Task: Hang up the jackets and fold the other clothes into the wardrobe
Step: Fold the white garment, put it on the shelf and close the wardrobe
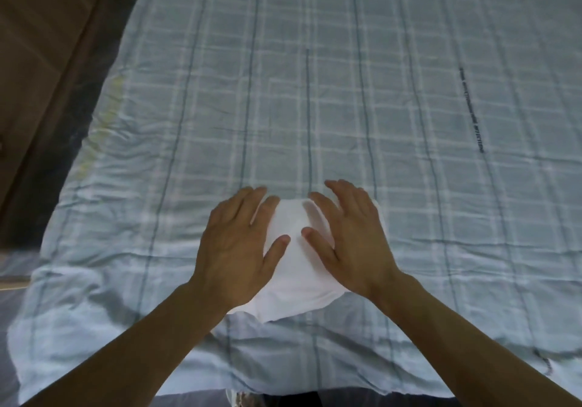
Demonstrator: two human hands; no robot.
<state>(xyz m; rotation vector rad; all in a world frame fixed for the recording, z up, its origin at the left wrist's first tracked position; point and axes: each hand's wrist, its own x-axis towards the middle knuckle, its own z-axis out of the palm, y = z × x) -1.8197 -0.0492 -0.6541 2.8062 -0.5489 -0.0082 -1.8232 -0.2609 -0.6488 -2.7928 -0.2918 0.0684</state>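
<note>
A small folded white garment (297, 283) lies on the bed near its front edge. My left hand (236, 242) lies flat on the garment's left side, fingers straight and spread. My right hand (352, 239) presses flat on its right side in the same way. Both hands cover much of the cloth, so its full shape is hidden. No jacket and no wardrobe are in view.
The bed wears a light blue checked sheet (346, 91) that stretches far ahead and to the right. Along the left runs a brown wooden surface (41, 44), with a dark gap between it and the mattress. The sheet bunches at the front left corner.
</note>
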